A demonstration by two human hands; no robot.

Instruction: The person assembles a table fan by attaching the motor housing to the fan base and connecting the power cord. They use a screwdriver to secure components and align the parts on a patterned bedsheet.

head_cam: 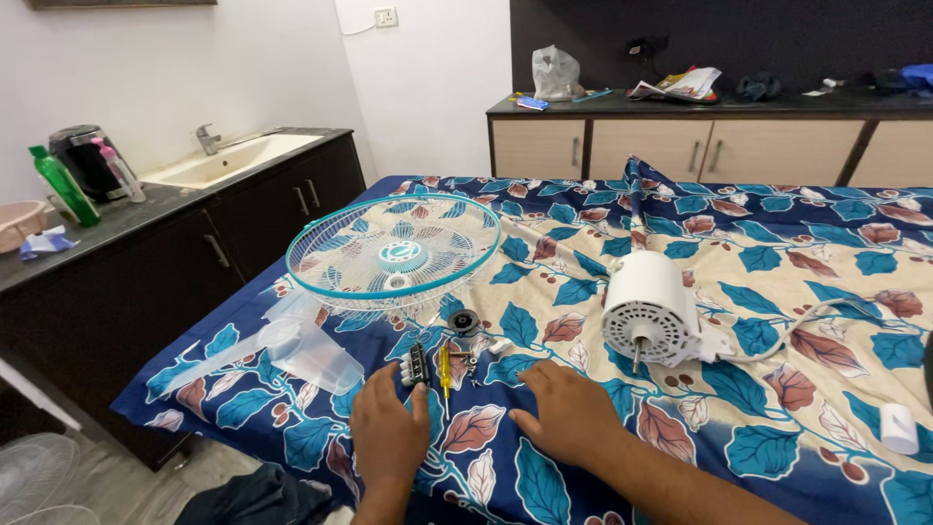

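My left hand (389, 433) lies flat on the leaf-patterned bedsheet (777, 243), fingertips touching a small black part (418, 366). Beside it lies a yellow-handled screwdriver (445, 371) with a few small screws (470, 362). My right hand (566, 408) rests palm down on the sheet with fingers spread and nothing in it. A white fan motor (649, 309) with its shaft pointing toward me lies just beyond the right hand. A teal-rimmed fan guard (394, 255) lies flat further back on the left. Clear fan blades (292, 350) sit to the left of my left hand. A black round nut (464, 320) lies near the guard.
A dark counter with a sink (233, 156), a green bottle (62, 185) and a kettle (83, 160) runs along the left. A cabinet (700, 146) with clutter stands at the back. A white cable (807, 321) trails from the motor. Another fan guard (39, 476) lies on the floor.
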